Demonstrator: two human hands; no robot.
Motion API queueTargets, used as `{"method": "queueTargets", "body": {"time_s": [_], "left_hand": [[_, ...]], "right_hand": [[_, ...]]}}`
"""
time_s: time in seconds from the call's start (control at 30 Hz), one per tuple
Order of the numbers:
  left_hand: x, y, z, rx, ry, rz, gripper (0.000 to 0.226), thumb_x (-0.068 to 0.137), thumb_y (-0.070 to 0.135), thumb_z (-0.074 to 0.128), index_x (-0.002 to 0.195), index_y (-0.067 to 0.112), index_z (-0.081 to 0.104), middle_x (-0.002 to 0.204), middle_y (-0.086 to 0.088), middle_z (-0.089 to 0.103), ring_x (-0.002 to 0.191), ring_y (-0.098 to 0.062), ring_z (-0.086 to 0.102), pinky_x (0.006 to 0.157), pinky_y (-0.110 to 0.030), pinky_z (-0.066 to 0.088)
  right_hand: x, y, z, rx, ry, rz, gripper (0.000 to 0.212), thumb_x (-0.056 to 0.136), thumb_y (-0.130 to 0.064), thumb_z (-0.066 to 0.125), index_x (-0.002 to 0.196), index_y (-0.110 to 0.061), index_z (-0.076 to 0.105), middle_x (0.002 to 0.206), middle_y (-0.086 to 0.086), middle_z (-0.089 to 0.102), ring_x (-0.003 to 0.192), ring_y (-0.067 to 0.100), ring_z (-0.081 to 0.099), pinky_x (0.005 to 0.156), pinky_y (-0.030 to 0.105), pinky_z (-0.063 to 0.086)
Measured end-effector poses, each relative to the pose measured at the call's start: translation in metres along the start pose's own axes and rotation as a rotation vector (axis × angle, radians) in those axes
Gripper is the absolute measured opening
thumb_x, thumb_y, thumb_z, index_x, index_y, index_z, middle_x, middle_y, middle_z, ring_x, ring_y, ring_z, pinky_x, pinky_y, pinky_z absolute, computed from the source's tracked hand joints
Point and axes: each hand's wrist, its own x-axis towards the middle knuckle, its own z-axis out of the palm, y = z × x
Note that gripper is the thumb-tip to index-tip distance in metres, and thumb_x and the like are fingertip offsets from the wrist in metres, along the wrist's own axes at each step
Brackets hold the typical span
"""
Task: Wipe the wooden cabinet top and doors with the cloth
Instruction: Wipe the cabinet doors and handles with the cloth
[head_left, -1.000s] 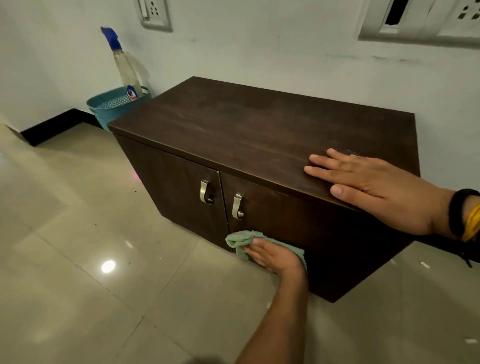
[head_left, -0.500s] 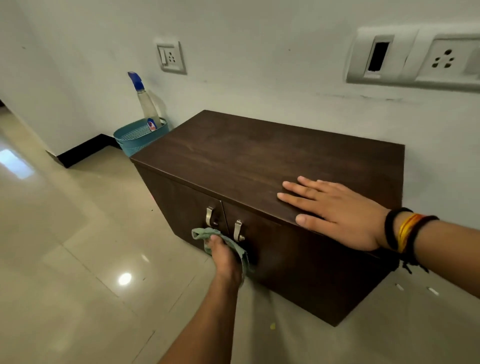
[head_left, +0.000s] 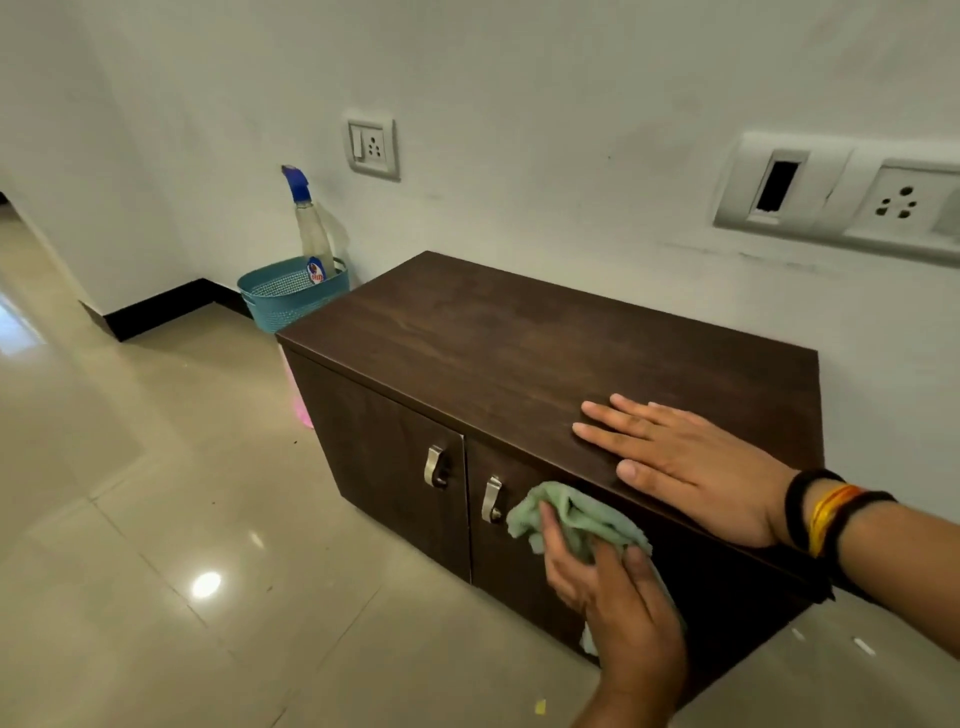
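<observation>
A low dark wooden cabinet (head_left: 493, 353) stands on the floor against the white wall, both doors closed. My right hand (head_left: 691, 462) lies flat on the top near its front right edge, fingers spread, holding nothing. My left hand (head_left: 618, 603) grips a crumpled pale green cloth (head_left: 576, 514) and presses it against the upper part of the right door (head_left: 519, 577), just right of its metal handle (head_left: 491, 499). The left door (head_left: 374, 441) has its own handle (head_left: 436, 466). My left hand hides part of the cloth.
A teal basket (head_left: 291, 296) holding a blue-capped spray bottle (head_left: 311, 234) stands left of the cabinet. Something pink (head_left: 301, 410) lies at the cabinet's left side. Wall sockets (head_left: 371, 148) (head_left: 904, 202) sit above. Glossy tiled floor (head_left: 156, 519) stretches left and in front.
My left hand with the cloth swept from the right door's bottom edge left past the handles, then up and right onto the right door's upper part. My right hand stayed flat on top.
</observation>
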Motion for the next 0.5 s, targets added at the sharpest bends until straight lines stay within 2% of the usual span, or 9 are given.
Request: {"method": "queueTargets", "body": {"time_s": [0.1,0.17,0.23,0.3,0.33,0.4,0.5], "left_hand": [[0.014,0.011,0.004,0.012,0.076,-0.008,0.034,0.097,0.048,0.026,0.128,0.044,0.039,0.165,0.020,-0.009,0.150,-0.020,0.005,0.117,-0.043,0.016],[0.008,0.005,0.008,0.016,0.098,0.021,0.040,0.099,0.045,0.028,0.135,0.037,0.042,0.166,0.016,-0.006,0.151,-0.018,0.006,0.118,-0.043,0.018],[-0.007,-0.006,0.015,0.032,0.068,0.111,0.033,0.098,0.036,0.038,0.128,0.031,0.051,0.168,0.009,0.003,0.149,-0.024,0.018,0.117,-0.040,0.023],[-0.019,-0.019,0.017,0.062,-0.054,0.101,0.032,0.091,0.034,0.049,0.120,0.026,0.058,0.168,0.002,0.013,0.138,-0.032,0.036,0.109,-0.035,0.034],[-0.018,-0.030,0.016,0.075,-0.069,0.044,0.035,0.086,0.036,0.053,0.118,0.024,0.062,0.166,0.000,0.020,0.131,-0.032,0.043,0.104,-0.034,0.039],[-0.015,-0.054,0.012,0.139,-0.007,0.061,0.034,0.079,0.037,0.058,0.108,0.023,0.070,0.159,-0.003,0.036,0.122,-0.028,0.051,0.100,-0.033,0.042],[-0.011,-0.077,0.006,0.166,0.032,0.062,0.030,0.083,0.033,0.058,0.107,0.022,0.070,0.149,-0.010,0.050,0.121,-0.022,0.049,0.104,-0.028,0.041]], "right_hand": [[0.001,-0.001,-0.002,0.001,-0.017,0.020,0.058,0.091,-0.069,0.000,0.148,-0.060,0.005,0.160,-0.033,-0.008,0.144,-0.013,-0.018,0.119,0.023,-0.010],[0.004,0.000,0.001,-0.018,-0.008,0.030,0.058,0.090,-0.069,-0.001,0.148,-0.061,0.003,0.160,-0.034,-0.009,0.144,-0.013,-0.018,0.117,0.019,-0.012],[0.012,-0.002,0.003,-0.032,0.001,0.054,0.058,0.088,-0.069,-0.004,0.146,-0.063,-0.001,0.160,-0.034,-0.011,0.145,-0.010,-0.019,0.121,0.025,-0.008],[0.028,-0.015,0.003,-0.046,-0.018,0.065,0.059,0.088,-0.068,-0.005,0.147,-0.062,-0.006,0.162,-0.028,-0.015,0.148,-0.002,-0.019,0.123,0.033,-0.006],[0.039,-0.025,0.003,-0.057,-0.040,0.060,0.059,0.091,-0.067,-0.002,0.149,-0.058,-0.008,0.163,-0.024,-0.017,0.149,0.001,-0.019,0.123,0.035,-0.007],[0.059,-0.045,0.003,-0.090,-0.065,0.028,0.062,0.098,-0.062,0.014,0.154,-0.047,-0.010,0.164,-0.019,-0.018,0.151,0.006,-0.017,0.121,0.034,-0.008],[0.087,-0.068,0.008,-0.181,-0.020,-0.029,0.073,0.101,-0.054,0.031,0.156,-0.037,-0.012,0.165,-0.014,-0.017,0.152,0.010,-0.013,0.119,0.034,-0.003]]}}
